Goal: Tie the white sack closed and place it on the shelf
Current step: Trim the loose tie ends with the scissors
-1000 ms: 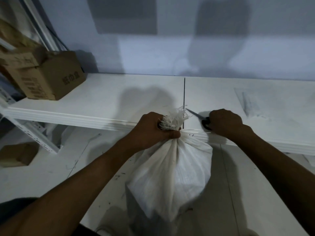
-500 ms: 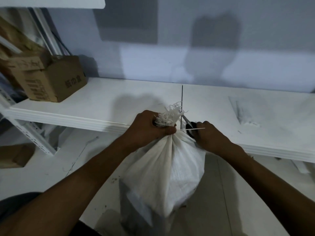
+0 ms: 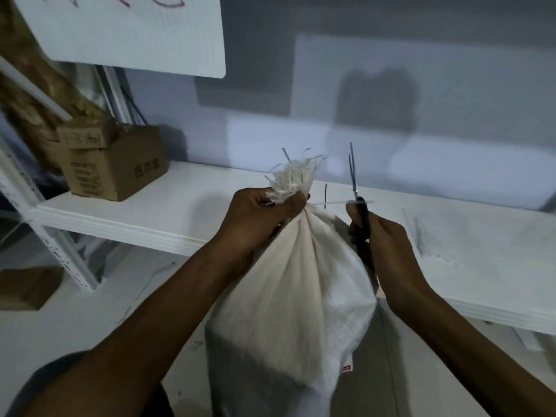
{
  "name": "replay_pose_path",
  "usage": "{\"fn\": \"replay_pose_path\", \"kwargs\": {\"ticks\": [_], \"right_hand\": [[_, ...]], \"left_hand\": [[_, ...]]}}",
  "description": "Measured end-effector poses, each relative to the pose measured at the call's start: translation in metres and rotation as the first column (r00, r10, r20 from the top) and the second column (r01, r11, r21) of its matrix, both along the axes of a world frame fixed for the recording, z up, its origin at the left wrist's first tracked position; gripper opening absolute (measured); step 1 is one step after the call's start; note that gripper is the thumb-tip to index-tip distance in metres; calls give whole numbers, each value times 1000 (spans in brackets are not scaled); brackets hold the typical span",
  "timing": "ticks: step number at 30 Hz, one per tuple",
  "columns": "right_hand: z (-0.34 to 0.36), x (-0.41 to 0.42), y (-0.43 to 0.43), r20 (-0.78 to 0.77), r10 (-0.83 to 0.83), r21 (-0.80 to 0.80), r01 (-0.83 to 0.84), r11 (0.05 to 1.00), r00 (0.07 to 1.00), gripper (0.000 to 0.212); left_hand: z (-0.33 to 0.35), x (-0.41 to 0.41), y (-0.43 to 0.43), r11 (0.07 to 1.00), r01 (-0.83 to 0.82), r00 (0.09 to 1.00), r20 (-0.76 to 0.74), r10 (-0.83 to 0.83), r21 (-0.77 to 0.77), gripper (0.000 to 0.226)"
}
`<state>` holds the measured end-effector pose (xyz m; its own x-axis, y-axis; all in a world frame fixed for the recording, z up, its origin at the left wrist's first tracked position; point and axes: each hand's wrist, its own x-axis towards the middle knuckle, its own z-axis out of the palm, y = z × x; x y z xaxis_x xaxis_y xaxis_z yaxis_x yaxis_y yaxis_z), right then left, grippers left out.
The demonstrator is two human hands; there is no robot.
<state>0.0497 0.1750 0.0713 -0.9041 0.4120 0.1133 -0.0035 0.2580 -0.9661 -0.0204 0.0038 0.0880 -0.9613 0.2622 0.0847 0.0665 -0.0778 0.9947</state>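
Observation:
The white woven sack (image 3: 298,284) stands upright below the front edge of the white shelf (image 3: 186,203). My left hand (image 3: 258,215) grips its gathered neck, with the frayed top (image 3: 293,179) sticking up above my fist. A thin white tie tail (image 3: 334,202) juts sideways from the neck toward the right. My right hand (image 3: 382,242) holds black-handled scissors (image 3: 356,203) beside the neck, blades slightly apart and pointing up, and the tie tail crosses them.
A brown cardboard box (image 3: 117,164) sits at the shelf's left end. A white board (image 3: 126,31) hangs above it. A perforated shelf upright (image 3: 51,242) stands at the left, with another box (image 3: 27,287) on the floor beneath. A short dark line (image 3: 325,195) marks the shelf behind the sack.
My right hand picked the scissors up off the shelf and brought them to the sack's neck, blades up. The sack rose with my left hand, and the view tilted upward.

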Motion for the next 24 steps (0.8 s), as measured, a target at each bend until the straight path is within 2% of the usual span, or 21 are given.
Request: {"fn": "replay_pose_path", "kwargs": {"ticks": [2, 6, 8, 10, 13, 15, 17, 21, 24], "right_hand": [[7, 14, -6, -87, 21, 83, -14, 996, 996, 55], [15, 29, -15, -167, 63, 159, -36, 987, 984, 54], [20, 27, -17, -172, 61, 165, -32, 986, 983, 54], [24, 26, -18, -165, 70, 176, -40, 984, 984, 59], [31, 29, -18, -73, 49, 267, -28, 963, 996, 62], [33, 30, -18, 4, 30, 285, -30, 958, 1000, 68], [34, 31, -17, 29, 13, 271, -21, 962, 999, 76], [36, 37, -19, -6, -37, 234, 37, 971, 999, 82], [39, 41, -21, -56, -77, 240, 89, 967, 995, 79]], "left_hand": [[7, 1, -1, 999, -3, 1000, -19, 3, 37, 21], [16, 3, 0, 998, 14, 998, -60, -10, 67, 61], [18, 2, -3, 995, -4, 1000, -31, 7, 100, 53], [19, 0, -5, 993, -29, 1000, 1, 29, 117, 53], [20, -3, -8, 988, -51, 999, 23, 48, 145, 83], [22, -2, -7, 988, -58, 998, 21, 55, 144, 91], [23, 0, -7, 986, -68, 998, 27, 64, 151, 91], [26, 2, -10, 974, -107, 990, 110, 86, 200, 69], [28, 5, -12, 971, -109, 989, 122, 84, 212, 72]]}}
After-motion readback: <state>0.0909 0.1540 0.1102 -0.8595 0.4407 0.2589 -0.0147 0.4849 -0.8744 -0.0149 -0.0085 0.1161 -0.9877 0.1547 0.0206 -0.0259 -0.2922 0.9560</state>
